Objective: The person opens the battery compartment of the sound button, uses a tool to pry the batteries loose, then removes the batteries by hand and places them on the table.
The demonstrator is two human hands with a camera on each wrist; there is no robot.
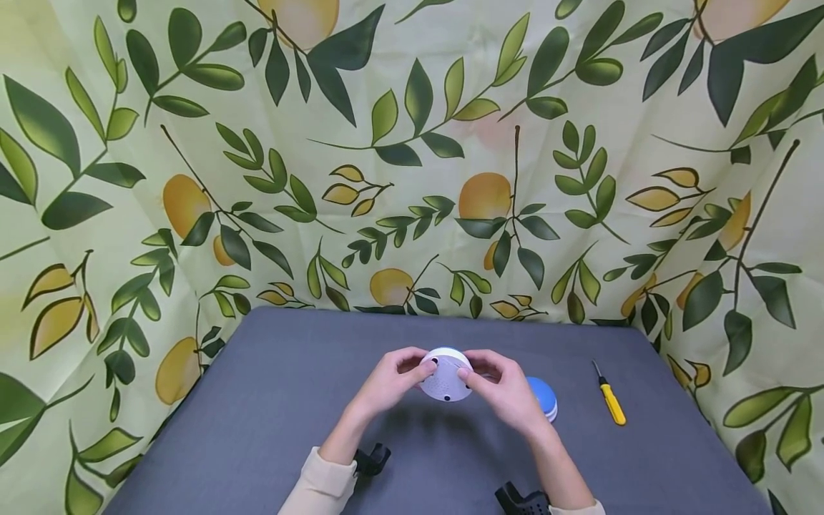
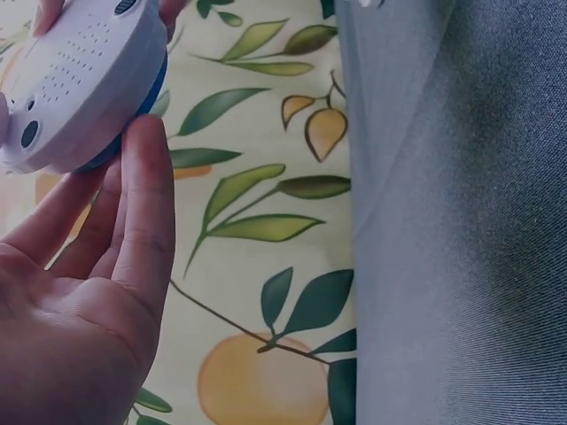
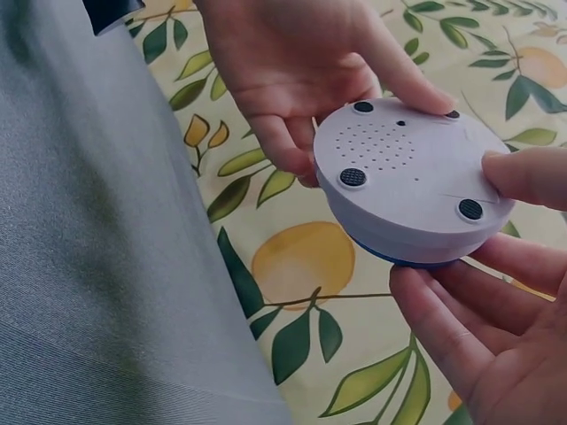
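Note:
Both hands hold a round white device (image 1: 445,386) above the table, its underside turned toward me. That underside (image 3: 390,168) carries a patch of small holes and several black round feet; a blue edge shows on the far side. My left hand (image 1: 394,380) grips the left rim, thumb on the underside and fingers behind. Opposite it, my right hand (image 1: 505,392) pinches the right rim the same way. In the left wrist view, the left hand's fingers (image 2: 146,204) touch the blue side. Partly hidden behind the right hand, a blue-topped white round object (image 1: 543,397) lies on the table.
A screwdriver (image 1: 611,402) with a yellow handle lies on the right of the dark grey table (image 1: 290,357), its tip pointing away. Leaf-and-fruit patterned cloth (image 1: 425,214) hangs behind and at both sides. Black wrist mounts (image 1: 373,459) sit by the forearms.

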